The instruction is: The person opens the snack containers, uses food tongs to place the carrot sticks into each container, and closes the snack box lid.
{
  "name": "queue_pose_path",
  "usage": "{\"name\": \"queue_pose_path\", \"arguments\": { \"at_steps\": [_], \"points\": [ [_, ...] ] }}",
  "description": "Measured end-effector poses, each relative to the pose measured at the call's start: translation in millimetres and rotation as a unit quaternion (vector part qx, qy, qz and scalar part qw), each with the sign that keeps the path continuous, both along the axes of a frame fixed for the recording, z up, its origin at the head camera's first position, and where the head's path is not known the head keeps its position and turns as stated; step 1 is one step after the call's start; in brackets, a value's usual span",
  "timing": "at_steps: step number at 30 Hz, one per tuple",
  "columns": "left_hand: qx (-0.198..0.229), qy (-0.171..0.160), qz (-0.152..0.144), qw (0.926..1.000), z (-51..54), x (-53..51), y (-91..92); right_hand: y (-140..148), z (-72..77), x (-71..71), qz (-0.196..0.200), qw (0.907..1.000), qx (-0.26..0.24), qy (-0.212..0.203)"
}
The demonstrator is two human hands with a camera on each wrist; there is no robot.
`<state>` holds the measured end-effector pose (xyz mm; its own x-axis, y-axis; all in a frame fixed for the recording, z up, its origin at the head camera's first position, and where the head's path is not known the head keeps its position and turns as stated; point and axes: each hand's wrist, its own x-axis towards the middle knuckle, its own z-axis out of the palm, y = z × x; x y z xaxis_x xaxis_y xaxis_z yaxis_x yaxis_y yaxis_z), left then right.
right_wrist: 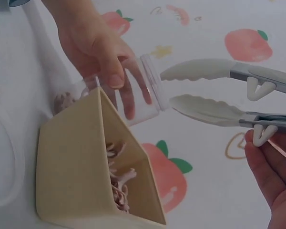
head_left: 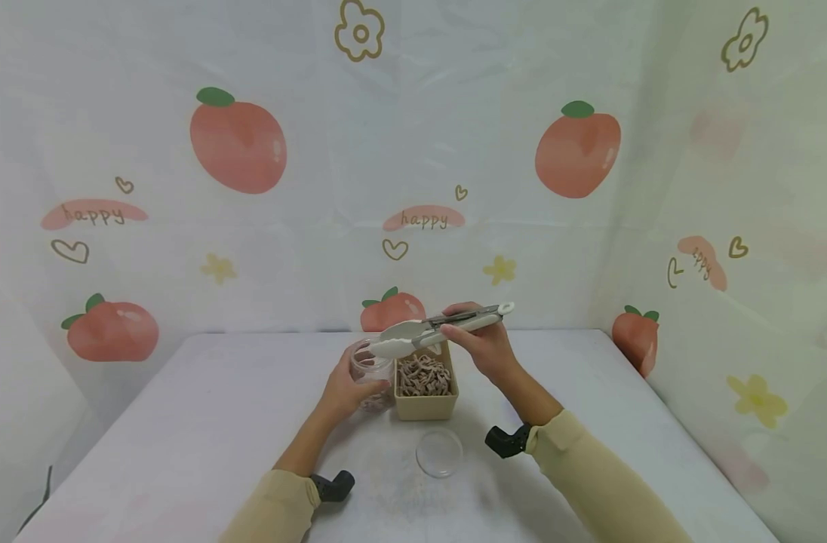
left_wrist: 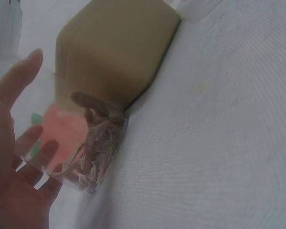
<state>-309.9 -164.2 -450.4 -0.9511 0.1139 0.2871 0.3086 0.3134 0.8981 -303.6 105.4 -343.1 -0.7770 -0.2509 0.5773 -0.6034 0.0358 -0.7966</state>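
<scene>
My left hand (head_left: 346, 385) grips a clear jar (head_left: 381, 367) just left of a beige box (head_left: 425, 408). Brownish twisted strips (left_wrist: 96, 151) lie in the jar's bottom, and more strips (head_left: 423, 375) fill part of the box. In the right wrist view the left hand's (right_wrist: 102, 55) fingers wrap round the jar (right_wrist: 142, 102). My right hand (head_left: 484, 343) holds white and grey tongs (head_left: 447, 329) level above the box. The tong tips are at the jar's mouth, apart, with nothing visible between them.
A round clear lid (head_left: 439, 453) lies on the white table (head_left: 237, 422) in front of the box. Behind the table hangs a white backdrop (head_left: 318, 151) with fruit prints, and it continues along the right side.
</scene>
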Motion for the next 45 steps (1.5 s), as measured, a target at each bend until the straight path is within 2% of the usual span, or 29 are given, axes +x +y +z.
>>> {"name": "queue_pose_path", "arguments": {
  "at_steps": [11,24,28,35,38,45],
  "points": [
    [-0.002,0.006,0.002,1.0000,1.3,1.1,0.6,29,3.3,-0.3,-0.002,0.9995,-0.029,0.012],
    [-0.003,0.010,-0.004,0.9999,0.6,0.9,-0.5,48,-9.1,-0.3,-0.029,0.9994,-0.013,-0.012],
    [0.003,0.011,-0.004,0.9999,1.0,1.3,0.3,49,-15.7,-1.1,-0.036,0.9992,-0.001,-0.019],
    [0.006,0.013,-0.004,0.9999,0.1,0.4,0.7,47,-31.6,-6.4,-0.008,0.9995,-0.014,-0.028],
    [0.003,0.010,0.000,0.9999,0.3,0.2,0.9,45,-37.1,-7.7,-0.008,0.9993,-0.007,-0.035],
    [0.004,0.013,-0.001,0.9999,0.5,0.8,0.9,34,-30.1,5.3,-0.004,0.9974,0.004,-0.072]
  ]
}}
